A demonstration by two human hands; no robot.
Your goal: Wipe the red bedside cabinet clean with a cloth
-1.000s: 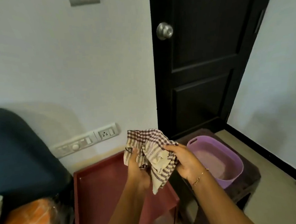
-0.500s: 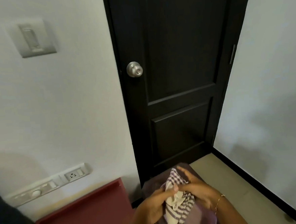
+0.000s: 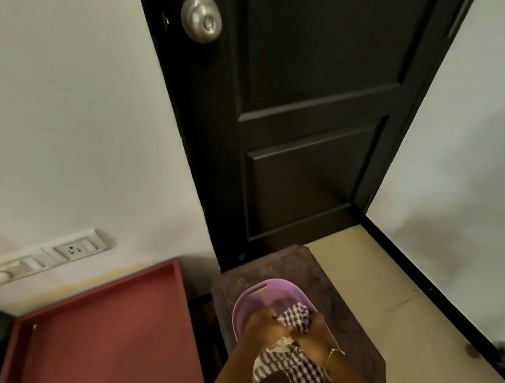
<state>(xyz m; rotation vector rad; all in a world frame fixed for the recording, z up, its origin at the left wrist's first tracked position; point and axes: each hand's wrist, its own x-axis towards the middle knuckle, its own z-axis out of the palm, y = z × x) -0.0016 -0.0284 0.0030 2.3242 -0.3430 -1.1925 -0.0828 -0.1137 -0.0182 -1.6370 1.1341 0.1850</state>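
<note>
**Cloth Going Into the Basin Before the Wipe**

Both hands are now sitting lower and deeper in the purple basin [image 3: 252, 294] than half a second ago, when they were holding the checked cloth [image 3: 293, 317] just above it; the view is also tilting down, so the door knob [image 3: 201, 17] is riding near the top edge and the wall switch is gone from sight.

Left hand [image 3: 262, 325] and right hand [image 3: 310, 335] are pressing together at 6 o'clock in the view, fingers closed around the bunched cloth between them, with its loose end trailing toward the bottom edge. Whether water is lying in the basin cannot be told.

Judging by this, the step in hand is wetting or wringing the cloth, a preparation before any wiping. The basin is resting on a dark stool [image 3: 344, 319] in front of the black door [image 3: 314, 112].

Red bedside cabinet [image 3: 106, 345] is waiting at 8 o'clock, just beside the stool and below the socket strip [image 3: 73, 248]; its raised-rim top is showing bare and untouched.

Next move likely calls for squeezing the cloth out over the basin, then carrying it left toward 9 o'clock and spreading it flat on the cabinet top.
</note>
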